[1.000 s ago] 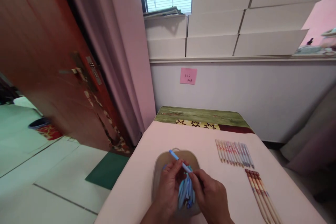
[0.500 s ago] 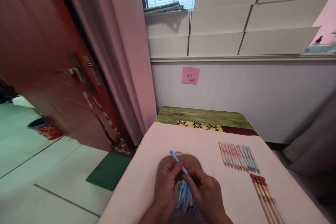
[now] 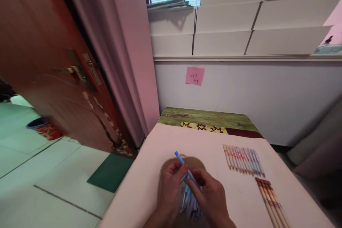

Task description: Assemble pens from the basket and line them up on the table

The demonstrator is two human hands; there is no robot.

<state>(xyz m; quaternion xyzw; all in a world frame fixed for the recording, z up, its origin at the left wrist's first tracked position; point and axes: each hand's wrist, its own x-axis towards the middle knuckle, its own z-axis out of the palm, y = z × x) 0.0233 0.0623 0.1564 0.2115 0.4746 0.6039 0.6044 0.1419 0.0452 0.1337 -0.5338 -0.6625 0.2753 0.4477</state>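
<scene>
A slim blue pen (image 3: 181, 157) slants between both hands, its upper end sticking out past the fingers. My left hand (image 3: 171, 181) is closed on it with thumb and fingers. My right hand (image 3: 210, 188) pinches its lower part, where a second blue piece shows between the fingers; its outline is unclear. Under the hands is a brown, rounded tray (image 3: 199, 161), with several blue and white pens (image 3: 190, 203) lying in it. To the right, a row of several patterned pens (image 3: 243, 159) lies side by side on the pink cover (image 3: 213, 144).
Several brown-capped pens (image 3: 271, 199) lie at the table's right front. Beyond the pink cover shows the green wood-patterned table edge (image 3: 203, 115). A pink note (image 3: 195, 76) is on the wall behind. An open red door (image 3: 53, 60) stands at left.
A small blue piece now shows between the fingertips below the pen. Both hands have stayed in nearly the same place over the tray.
</scene>
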